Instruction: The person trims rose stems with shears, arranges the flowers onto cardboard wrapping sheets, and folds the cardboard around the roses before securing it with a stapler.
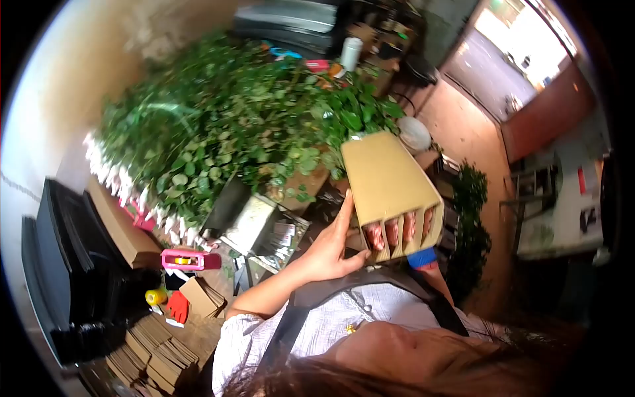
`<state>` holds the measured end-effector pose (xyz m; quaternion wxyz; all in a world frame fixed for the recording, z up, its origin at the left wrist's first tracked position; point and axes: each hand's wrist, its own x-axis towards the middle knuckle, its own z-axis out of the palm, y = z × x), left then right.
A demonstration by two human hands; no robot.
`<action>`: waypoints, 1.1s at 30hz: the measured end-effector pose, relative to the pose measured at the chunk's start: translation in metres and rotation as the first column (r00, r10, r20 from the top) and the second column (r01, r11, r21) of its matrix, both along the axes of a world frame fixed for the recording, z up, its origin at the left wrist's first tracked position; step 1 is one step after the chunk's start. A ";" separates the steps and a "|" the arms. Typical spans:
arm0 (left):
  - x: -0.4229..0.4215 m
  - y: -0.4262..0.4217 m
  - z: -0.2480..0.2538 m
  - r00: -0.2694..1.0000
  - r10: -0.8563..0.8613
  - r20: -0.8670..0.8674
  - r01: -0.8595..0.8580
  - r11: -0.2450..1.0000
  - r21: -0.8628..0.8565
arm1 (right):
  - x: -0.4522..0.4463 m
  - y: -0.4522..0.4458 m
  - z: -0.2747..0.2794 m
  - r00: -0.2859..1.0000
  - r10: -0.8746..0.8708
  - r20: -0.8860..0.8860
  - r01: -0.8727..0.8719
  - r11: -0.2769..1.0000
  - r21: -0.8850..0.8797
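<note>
A tan cardboard flower wrap [390, 175] is held up in front of my chest, tilted. Between corrugated dividers at its near end show several reddish-pink flower heads [392, 231]. My left hand [340, 241] grips the wrap's left side, with fingers along the edge and the thumb near the flower end. At the wrap's lower right a blue band [422, 257] circles my right wrist. The right hand itself is hidden behind the wrap, so its fingers do not show.
A large heap of leafy flower stems [231, 119] lies ahead, with white-wrapped heads [119, 178] at its left. A pink tape dispenser [188, 260], red glove [177, 307], yellow tape roll [155, 296] and stacked cardboard sheets [155, 351] lie left. A doorway [503, 56] stands at upper right.
</note>
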<state>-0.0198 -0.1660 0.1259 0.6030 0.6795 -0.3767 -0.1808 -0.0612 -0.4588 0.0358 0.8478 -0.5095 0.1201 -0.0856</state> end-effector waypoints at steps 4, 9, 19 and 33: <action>-0.036 -0.075 0.008 0.999 -0.012 0.030 0.014 0.997 -0.070 | -0.038 -0.042 0.042 0.960 -0.084 0.267 0.021 0.973 0.231; -0.076 -0.135 0.011 0.996 -0.070 -0.054 0.050 0.950 -0.310 | -0.088 -0.105 0.076 0.940 -0.093 0.328 -0.114 0.820 0.561; -0.117 -0.256 -0.032 0.922 -0.288 -0.259 0.286 0.957 -0.046 | -0.191 -0.165 0.032 0.981 0.054 0.185 -0.192 0.295 0.936; -0.073 -0.254 -0.078 0.735 -0.555 -0.389 0.588 0.808 -0.042 | -0.220 -0.111 -0.032 0.856 -0.421 0.301 0.425 0.241 -0.872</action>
